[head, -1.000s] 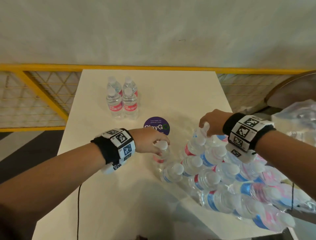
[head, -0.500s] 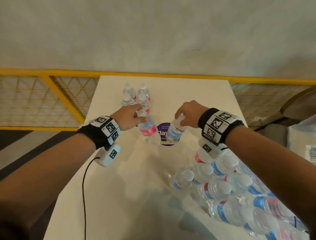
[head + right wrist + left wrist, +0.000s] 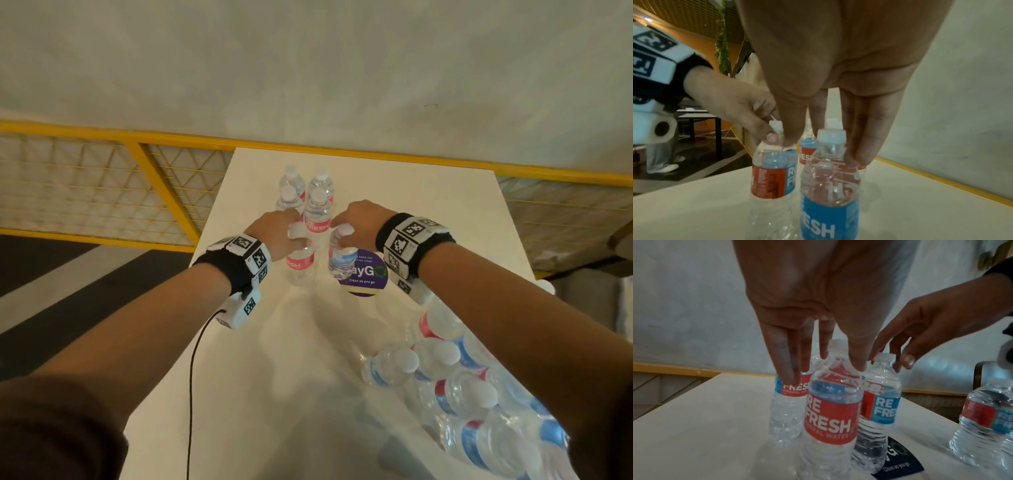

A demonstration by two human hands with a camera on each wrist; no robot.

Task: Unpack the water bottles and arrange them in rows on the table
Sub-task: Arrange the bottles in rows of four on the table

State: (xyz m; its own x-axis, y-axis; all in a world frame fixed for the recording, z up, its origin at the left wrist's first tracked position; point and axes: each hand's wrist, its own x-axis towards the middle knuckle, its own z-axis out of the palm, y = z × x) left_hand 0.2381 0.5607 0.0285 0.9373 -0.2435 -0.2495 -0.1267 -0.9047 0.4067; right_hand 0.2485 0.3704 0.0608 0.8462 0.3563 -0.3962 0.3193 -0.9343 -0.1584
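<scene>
Small clear "Refresh" water bottles with white caps stand on a white table [image 3: 239, 377]. My left hand [image 3: 291, 236] grips the neck of an upright red-labelled bottle [image 3: 300, 262] from above; the left wrist view shows the left hand's fingers [image 3: 785, 366] round that bottle [image 3: 830, 410]. My right hand [image 3: 342, 228] pinches the cap of an upright blue-labelled bottle [image 3: 342, 258], also in the right wrist view [image 3: 830, 194]. Both bottles stand side by side just in front of the standing group [image 3: 318, 209]. The opened pack [image 3: 445, 377] lies at the near right.
A round purple sticker [image 3: 368, 277] lies under and beside the right bottle. A yellow railing with mesh [image 3: 154, 178] runs behind the table's far edge and left side. A black cable [image 3: 191, 377] hangs from my left wrist over the table.
Both hands lifted a bottle each from the pack and carried them forward across the table. The bottles now stand upright in front of the far group.
</scene>
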